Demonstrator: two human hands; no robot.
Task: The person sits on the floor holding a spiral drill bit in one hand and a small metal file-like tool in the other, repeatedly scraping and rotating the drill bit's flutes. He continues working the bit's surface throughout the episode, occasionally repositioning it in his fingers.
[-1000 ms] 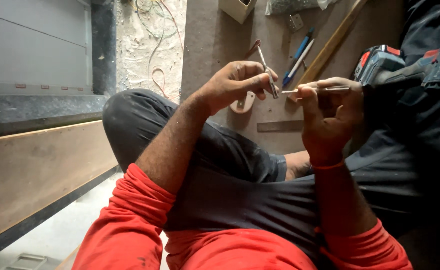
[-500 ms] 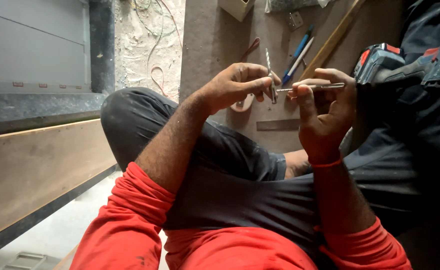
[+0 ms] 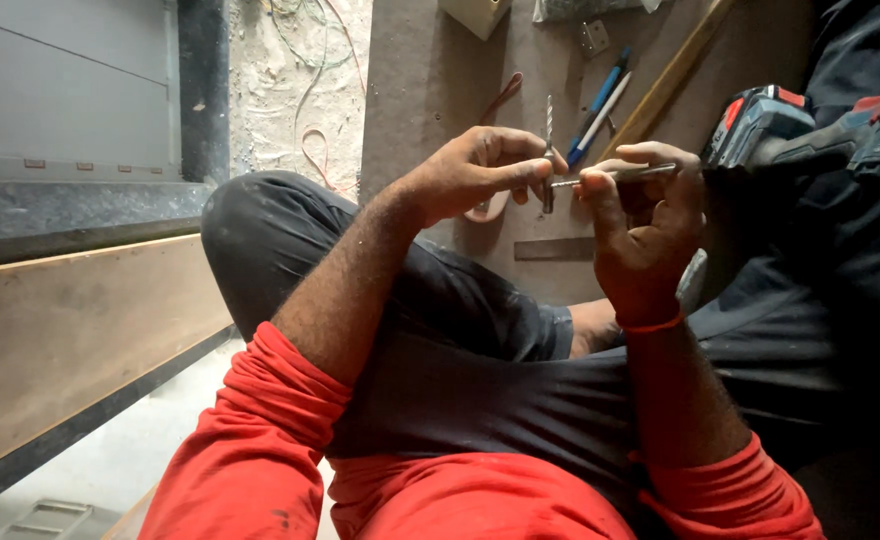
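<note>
Left hand (image 3: 480, 172): fingers curled, thumb and forefinger pinching a slim upright twisted metal drill bit (image 3: 548, 120) near its lower end, tip pointing up

Right hand (image 3: 645, 235): fingers closed, pinching a thin silver metal rod (image 3: 615, 174) lying level; its left end touches or nearly touches the drill bit

Position: both held above the lap in dark grey trousers (image 3: 480, 320)

Nearby: red-and-dark cordless power drill (image 3: 760, 125) just right of the right hand; blue pen (image 3: 600, 105) and long wooden strip (image 3: 665, 85) on the brown board (image 3: 430, 90) beyond
</note>
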